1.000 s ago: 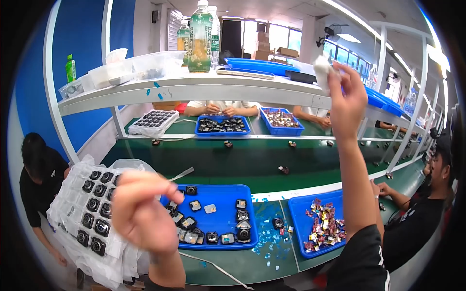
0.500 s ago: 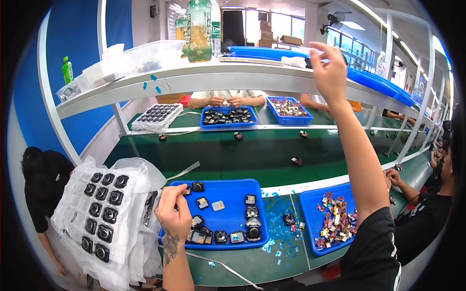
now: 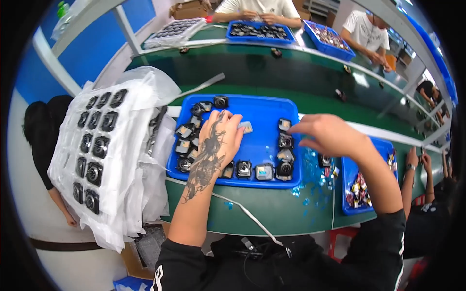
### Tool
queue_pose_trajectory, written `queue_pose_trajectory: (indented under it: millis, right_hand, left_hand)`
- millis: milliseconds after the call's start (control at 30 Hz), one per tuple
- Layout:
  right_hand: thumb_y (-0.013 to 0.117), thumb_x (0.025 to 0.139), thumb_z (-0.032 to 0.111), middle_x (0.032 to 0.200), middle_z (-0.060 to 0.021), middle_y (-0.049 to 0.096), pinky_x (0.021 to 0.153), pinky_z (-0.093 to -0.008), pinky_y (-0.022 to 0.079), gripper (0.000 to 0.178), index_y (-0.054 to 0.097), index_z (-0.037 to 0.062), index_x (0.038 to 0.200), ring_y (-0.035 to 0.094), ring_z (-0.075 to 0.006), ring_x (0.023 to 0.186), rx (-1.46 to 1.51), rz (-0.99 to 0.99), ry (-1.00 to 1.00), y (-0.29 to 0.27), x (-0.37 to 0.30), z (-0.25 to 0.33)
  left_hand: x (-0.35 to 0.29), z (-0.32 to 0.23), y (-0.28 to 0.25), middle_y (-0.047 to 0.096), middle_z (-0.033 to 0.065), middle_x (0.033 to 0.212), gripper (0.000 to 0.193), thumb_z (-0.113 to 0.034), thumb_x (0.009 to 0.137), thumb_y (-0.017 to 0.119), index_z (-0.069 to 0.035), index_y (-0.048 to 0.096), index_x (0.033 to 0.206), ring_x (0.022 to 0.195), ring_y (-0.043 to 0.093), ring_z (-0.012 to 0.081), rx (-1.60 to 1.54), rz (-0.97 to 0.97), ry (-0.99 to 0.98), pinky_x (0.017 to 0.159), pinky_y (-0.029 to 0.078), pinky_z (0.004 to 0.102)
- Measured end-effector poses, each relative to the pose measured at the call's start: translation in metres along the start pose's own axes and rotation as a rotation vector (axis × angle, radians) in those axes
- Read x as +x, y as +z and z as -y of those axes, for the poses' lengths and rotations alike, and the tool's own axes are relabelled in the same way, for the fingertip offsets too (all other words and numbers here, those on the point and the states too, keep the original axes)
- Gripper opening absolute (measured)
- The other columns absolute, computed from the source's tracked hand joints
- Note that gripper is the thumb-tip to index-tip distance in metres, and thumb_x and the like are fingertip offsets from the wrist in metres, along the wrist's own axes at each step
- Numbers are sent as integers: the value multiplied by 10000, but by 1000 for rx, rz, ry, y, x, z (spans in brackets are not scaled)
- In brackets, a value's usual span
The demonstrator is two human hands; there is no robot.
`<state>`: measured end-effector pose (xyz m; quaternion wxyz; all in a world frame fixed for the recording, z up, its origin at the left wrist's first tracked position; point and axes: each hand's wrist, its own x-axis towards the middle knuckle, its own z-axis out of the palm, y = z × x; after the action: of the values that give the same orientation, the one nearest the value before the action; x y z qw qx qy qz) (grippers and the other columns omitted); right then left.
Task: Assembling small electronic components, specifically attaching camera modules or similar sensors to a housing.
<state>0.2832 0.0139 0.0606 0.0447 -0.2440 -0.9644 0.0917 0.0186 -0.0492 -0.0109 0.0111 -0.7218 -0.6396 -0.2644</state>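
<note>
Over the blue tray (image 3: 262, 106) is my left hand (image 3: 221, 133), its fingers curled and their tips hidden. Right at those fingers lies a small clear plastic piece (image 3: 246, 127) with a yellowish patch. Black square camera modules line the tray's sides, one of them a module (image 3: 243, 169) along its near edge. My right hand (image 3: 325, 133) hovers at the tray's right rim, empty, with thumb and fingers apart. Its fingertips come close to a module with a pale face (image 3: 285, 125) at the top of the right-hand row.
Left stands a stack of white wrapped trays (image 3: 111, 145) with black modules on top. A second blue tray (image 3: 349, 203) holds small colourful parts. Blue film scraps (image 3: 301, 186) and a single module (image 3: 324, 160) lie between the trays. Co-workers sit opposite and at right.
My view has tilted down. My right hand has come down from the shelf to the tray's right side. My left hand has moved from the tray's left edge to over its middle.
</note>
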Motion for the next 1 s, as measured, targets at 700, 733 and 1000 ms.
queue_pose_trajectory:
  millis: [700, 733, 1000]
  right_hand:
    - [776, 750, 192, 1007, -95, 649, 852, -381, 476, 394, 643, 20, 1079, 608, -262, 948, 168, -237, 324, 53, -114, -31]
    - [767, 772, 179, 996, -86, 661, 809, -346, 490, 370, 642, 13, 1078, 618, -210, 917, 517, -259, 414, 47, -113, -27]
    - [687, 859, 115, 881, -42, 659, 695, -259, 489, 138, 597, 21, 900, 620, -108, 817, 1035, -423, 633, 43, -111, -4]
  left_hand:
    - [23, -118, 17, 597, 122, 1186, 398, -122, 811, 698, -82, 609, 1197, 1098, 567, 313, -185, 214, 631, 914, 476, 406]
    - [24, -124, 20, 593, 123, 1192, 409, -125, 810, 702, -84, 604, 1205, 1109, 562, 315, -215, 209, 659, 919, 473, 408]
    - [29, -122, 44, 666, 80, 847, 129, -120, 897, 647, -4, 694, 925, 773, 645, 157, -1025, 351, 186, 671, 522, 279]
